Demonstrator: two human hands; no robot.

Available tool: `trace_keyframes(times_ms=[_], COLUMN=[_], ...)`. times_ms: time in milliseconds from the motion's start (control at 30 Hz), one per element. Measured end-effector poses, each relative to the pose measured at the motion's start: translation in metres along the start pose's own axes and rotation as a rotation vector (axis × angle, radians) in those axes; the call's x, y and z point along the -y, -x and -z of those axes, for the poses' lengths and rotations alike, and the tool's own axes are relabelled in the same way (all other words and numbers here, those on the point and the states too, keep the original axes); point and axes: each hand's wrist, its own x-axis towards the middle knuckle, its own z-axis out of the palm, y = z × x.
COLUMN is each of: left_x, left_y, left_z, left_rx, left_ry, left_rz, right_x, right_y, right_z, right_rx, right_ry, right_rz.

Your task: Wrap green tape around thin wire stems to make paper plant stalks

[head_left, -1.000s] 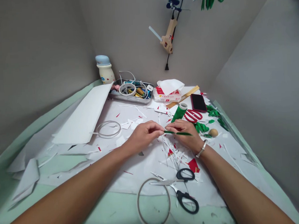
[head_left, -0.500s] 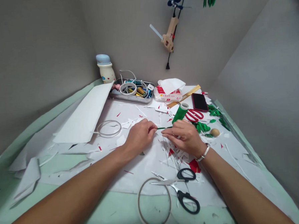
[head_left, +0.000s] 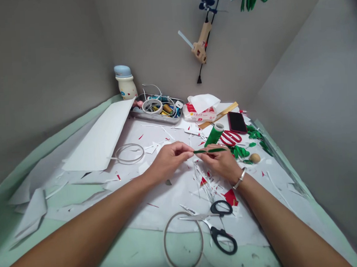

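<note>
Moved since half a second ago: the green strip (head_left: 209,150) now shows far more of its length, its right end poking out past the right hand's knuckles, where before only a short piece showed between the hands. The right hand (head_left: 223,162) has shifted up towards the green tape roll (head_left: 213,135). The left hand (head_left: 170,160) sits about where it was.
Left hand: thumb and forefinger are pressed together on the strip's left end, the other fingers curled loosely under. It lies left of the roll and nearer the person.
Right hand: fingertips are closed on the strip around its middle (the exact grip is hidden behind the knuckles). The palm is turned down, with a silver bracelet (head_left: 240,178) on the wrist. It is just on the person's side of the roll.
Green strip: thin, nearly level and lifted off the paper, it bridges the two hands just on the person's side of the roll.
Gap between hands: small and spanned by the strip; the hands do not touch.
Under the hands: white paper slivers (head_left: 206,184) mixed with red scraps, nearer the person than the roll.
Right of the roll: red scissors (head_left: 231,138) just beside it, and green leaf cut-outs (head_left: 241,151) a little nearer the person.
Well towards the person from the roll: black scissors (head_left: 217,227), handles spread, beside a large clear ring (head_left: 184,241).
Left of the roll: a smaller clear ring (head_left: 129,153), beyond the left hand.
</note>
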Motion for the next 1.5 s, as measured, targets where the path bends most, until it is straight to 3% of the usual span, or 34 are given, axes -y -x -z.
trace_keyframes(times_ms=[100,233,367,600,733,833,967,1100,1267,1500], left_x=[0.003,0.006,0.008,0.009,0.005,-0.001,-0.003,0.000,0.003,0.005], left_y=[-0.001,-0.002,0.002,0.007,0.007,0.007,0.004,0.000,-0.001,0.000], left_z=[0.001,0.001,0.000,-0.004,-0.005,-0.005,-0.004,0.000,0.001,0.002], left_rx=[-0.137,-0.247,-0.195,-0.108,0.036,0.113,0.073,-0.058,-0.217,-0.256], left_ry=[-0.036,-0.281,-0.549,-0.810,-0.731,-0.480,-0.192,-0.082,-0.183,-0.421], left_rz=[0.067,0.023,-0.102,-0.239,-0.293,-0.306,-0.194,-0.026,0.036,-0.041], right_x=[0.008,0.017,0.019,0.014,0.010,0.005,0.000,0.003,0.012,0.018], right_y=[0.003,0.005,0.004,0.001,-0.001,-0.002,-0.001,0.002,0.004,0.003], right_z=[-0.007,-0.008,0.000,0.011,0.011,0.011,0.006,-0.003,-0.005,0.007], right_rx=[0.093,0.150,0.059,-0.043,-0.069,-0.094,-0.046,0.039,0.148,0.058], right_ry=[0.087,0.216,0.247,0.178,0.065,-0.029,-0.066,0.006,0.154,0.214], right_rz=[0.076,0.212,0.266,0.163,0.084,0.000,-0.031,0.008,0.162,0.240])
